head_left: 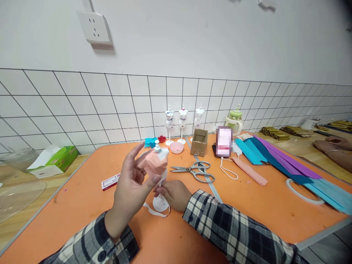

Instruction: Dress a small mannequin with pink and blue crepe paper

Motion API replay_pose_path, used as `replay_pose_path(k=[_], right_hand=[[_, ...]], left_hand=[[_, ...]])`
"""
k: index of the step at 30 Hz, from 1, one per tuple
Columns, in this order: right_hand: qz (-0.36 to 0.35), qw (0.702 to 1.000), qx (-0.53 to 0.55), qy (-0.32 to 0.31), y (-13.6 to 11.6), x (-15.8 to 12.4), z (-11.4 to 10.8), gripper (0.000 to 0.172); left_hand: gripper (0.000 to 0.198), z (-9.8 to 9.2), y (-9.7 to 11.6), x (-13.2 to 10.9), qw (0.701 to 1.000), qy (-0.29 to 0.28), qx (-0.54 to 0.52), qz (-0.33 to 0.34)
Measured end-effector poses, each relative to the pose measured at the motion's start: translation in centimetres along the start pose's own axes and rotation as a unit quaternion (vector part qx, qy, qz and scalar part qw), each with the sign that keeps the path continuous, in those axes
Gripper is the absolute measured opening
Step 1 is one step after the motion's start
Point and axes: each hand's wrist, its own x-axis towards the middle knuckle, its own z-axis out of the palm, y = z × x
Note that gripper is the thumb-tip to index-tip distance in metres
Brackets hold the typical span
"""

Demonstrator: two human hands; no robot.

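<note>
A small white dress form (pixel 163 153) stands upright on a round base in front of me, its upper body wrapped in peach crepe paper (pixel 155 161). My right hand (pixel 175 195) is closed round its thin pole, just above the base. My left hand (pixel 132 181) is beside the form, fingers apart and curved about the peach paper. Its thumb reaches in front, near the lower edge of the paper; I cannot tell whether the fingertips touch it. A white ribbon (pixel 156 212) curls by the base. Open steel scissors (pixel 192 171) lie to the right.
Behind stand several white dress forms (pixel 183 119), a pink bowl (pixel 176 147), a cardboard box (pixel 199 142), a phone (pixel 224 141) and a bottle (pixel 235 119). Coloured paper strips (pixel 286 161) lie right; a red-white box (pixel 110 182) lies left. Another person's hands (pixel 334 146) show far right.
</note>
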Motion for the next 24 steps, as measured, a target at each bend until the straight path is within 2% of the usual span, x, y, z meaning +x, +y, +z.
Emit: replay_pose_path(k=[4,8,12,16,19,21,24], right_hand=[[0.029,1.000,-0.004,-0.005,-0.5,0.2,-0.3,0.030],[0.038,0.999,-0.009,-0.013,-0.7,0.3,-0.4,0.029],[0.032,0.999,-0.033,-0.010,-0.6,0.4,-0.3,0.029],[0.028,0.998,-0.047,0.001,-0.6,0.2,-0.4,0.026],[0.027,0.999,-0.023,-0.002,-1.0,0.0,-0.3,0.026],[0.028,1.000,-0.006,-0.007,-1.2,-0.2,-0.2,0.030],[0.025,0.999,0.011,-0.020,-1.3,-0.3,-0.1,0.033]], left_hand=[[0.031,0.4,-1.4,0.3,0.995,-0.058,0.060,-0.049],[0.031,0.2,-2.4,0.9,0.991,-0.048,0.121,-0.030],[0.034,-0.3,-2.8,1.2,0.992,-0.057,0.103,-0.045],[0.051,-0.7,-3.7,1.3,0.993,-0.100,-0.019,-0.063],[0.066,-0.8,-4.0,1.5,0.971,-0.148,-0.174,-0.067],[0.062,-0.8,-3.9,1.8,0.950,-0.151,-0.259,-0.093],[0.048,-0.9,-3.5,2.1,0.932,-0.126,-0.314,-0.131]])
